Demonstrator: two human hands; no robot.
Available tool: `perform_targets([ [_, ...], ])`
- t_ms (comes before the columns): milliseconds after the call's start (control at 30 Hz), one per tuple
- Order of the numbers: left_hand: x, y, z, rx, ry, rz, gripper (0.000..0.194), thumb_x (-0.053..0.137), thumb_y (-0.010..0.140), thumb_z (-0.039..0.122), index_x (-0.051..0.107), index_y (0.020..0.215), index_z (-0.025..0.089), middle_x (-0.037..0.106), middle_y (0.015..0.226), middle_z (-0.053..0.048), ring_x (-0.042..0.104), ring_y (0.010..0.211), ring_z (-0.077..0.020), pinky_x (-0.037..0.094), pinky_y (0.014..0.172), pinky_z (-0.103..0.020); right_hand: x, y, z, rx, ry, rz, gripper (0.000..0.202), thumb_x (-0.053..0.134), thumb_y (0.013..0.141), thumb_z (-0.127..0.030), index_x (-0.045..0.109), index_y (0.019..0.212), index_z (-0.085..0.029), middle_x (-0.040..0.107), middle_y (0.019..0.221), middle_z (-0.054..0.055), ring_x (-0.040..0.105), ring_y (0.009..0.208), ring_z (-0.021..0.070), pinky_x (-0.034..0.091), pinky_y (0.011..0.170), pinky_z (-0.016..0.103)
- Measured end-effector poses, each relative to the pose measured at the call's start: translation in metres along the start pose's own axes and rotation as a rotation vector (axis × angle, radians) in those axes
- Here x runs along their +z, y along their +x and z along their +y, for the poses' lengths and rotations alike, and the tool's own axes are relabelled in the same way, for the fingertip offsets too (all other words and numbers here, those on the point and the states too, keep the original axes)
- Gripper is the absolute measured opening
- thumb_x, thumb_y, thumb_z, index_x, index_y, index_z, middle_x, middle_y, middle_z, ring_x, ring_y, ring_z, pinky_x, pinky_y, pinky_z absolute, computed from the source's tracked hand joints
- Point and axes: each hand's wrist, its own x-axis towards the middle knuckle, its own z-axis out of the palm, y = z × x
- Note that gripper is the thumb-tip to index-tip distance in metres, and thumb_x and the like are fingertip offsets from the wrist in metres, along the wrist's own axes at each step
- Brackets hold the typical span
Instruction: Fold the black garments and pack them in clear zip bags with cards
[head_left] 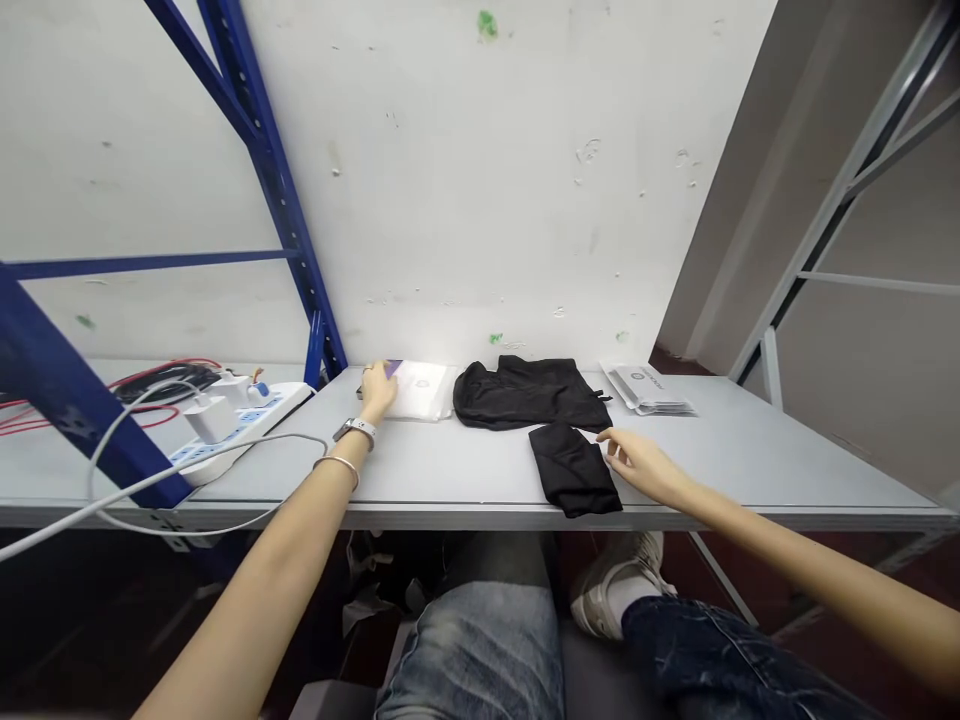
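My left hand [378, 391] is at the back left of the table, its fingers closed on the purple corner of a flat white packet [421, 391] with a small round print. My right hand [637, 462] hovers by the right edge of a folded black cloth [574, 470] near the front edge, fingers loosely bent and apart, holding nothing. Whether a fingertip touches that cloth I cannot tell. Behind the folded piece lies a larger black garment [529, 393], spread flat with a cord-like end at its right.
A stack of printed grey-white packets [646, 389] sits at the back right. On the left, a power strip [247, 430] with chargers and a white cable [142, 483] lies beside the blue shelf frame [274, 180]. A white wall [487, 200] stands behind the table [450, 470].
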Motion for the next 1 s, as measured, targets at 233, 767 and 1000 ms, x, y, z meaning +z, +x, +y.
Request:
perform_targets([
  [233, 0.022, -0.031, 0.015, 0.3, 0.045, -0.308, 0.027, 0.056, 0.082, 0.035, 0.066, 0.102, 0.02, 0.065, 0.118, -0.01, 0.057, 0.114, -0.027, 0.041, 0.098, -0.036, 0.003, 0.002, -0.019, 0.186, 0.136, -0.038, 0.038, 0.051, 0.082, -0.055, 0.05, 0.063, -0.021, 0.061, 0.068, 0.003, 0.054, 0.066, 0.0184, 0.039, 0.061, 0.03],
  [767, -0.001, -0.094, 0.082, 0.51, 0.028, -0.155, 0.03, 0.043, 0.091, 0.017, 0.058, 0.116, 0.014, 0.051, 0.133, -0.015, 0.04, 0.13, -0.0281, 0.031, 0.108, -0.043, 0.006, 0.006, -0.016, 0.323, 0.279, 0.06, 0.025, 0.056, 0.074, -0.043, 0.05, 0.063, -0.021, 0.057, 0.065, 0.001, 0.051, 0.066, 0.0188, 0.037, 0.063, 0.03],
  [1000, -0.004, -0.208, 0.154, 0.952, -0.328, -0.402, 0.029, 0.048, 0.094, 0.034, 0.057, 0.117, 0.021, 0.062, 0.113, -0.007, 0.057, 0.105, -0.0199, 0.047, 0.092, -0.034, 0.003, 0.003, -0.028, 0.395, 0.455, -0.031, 0.038, 0.059, 0.073, -0.049, 0.04, 0.057, -0.021, 0.041, 0.056, -0.004, 0.039, 0.058, 0.0141, 0.028, 0.055, 0.027],
])
